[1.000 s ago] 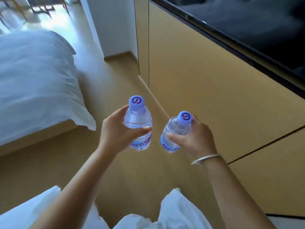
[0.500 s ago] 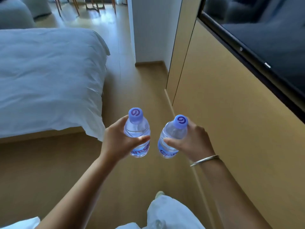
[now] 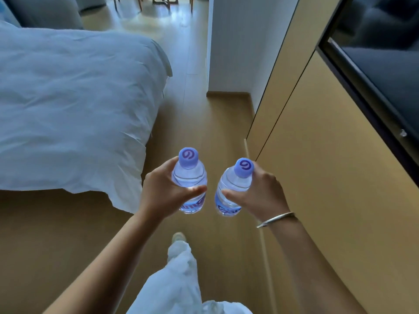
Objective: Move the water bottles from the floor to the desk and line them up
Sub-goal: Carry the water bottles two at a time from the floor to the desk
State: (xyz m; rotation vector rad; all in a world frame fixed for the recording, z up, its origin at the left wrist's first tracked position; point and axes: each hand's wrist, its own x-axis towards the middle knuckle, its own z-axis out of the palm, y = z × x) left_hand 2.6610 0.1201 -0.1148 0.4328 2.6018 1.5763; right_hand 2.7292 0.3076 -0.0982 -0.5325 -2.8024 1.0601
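Two bottles at frame centre, held above floor (image 3: 74, 234), side by side, not touching. Left hand (image 3: 158, 193) wrapped round left bottle (image 3: 189, 180); right hand (image 3: 260, 196) (bracelet (image 3: 275, 219) on wrist) wrapped round right bottle (image 3: 233, 186), tilted left. Bed (image 3: 72, 105) upper left, wood panel (image 3: 328, 177) right.

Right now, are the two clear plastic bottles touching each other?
No, the left clear plastic purple-capped bottle and the right one are held apart, floor showing between them.

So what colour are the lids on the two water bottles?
Light purple caps with a darker purple swirl, seen best in the head view.
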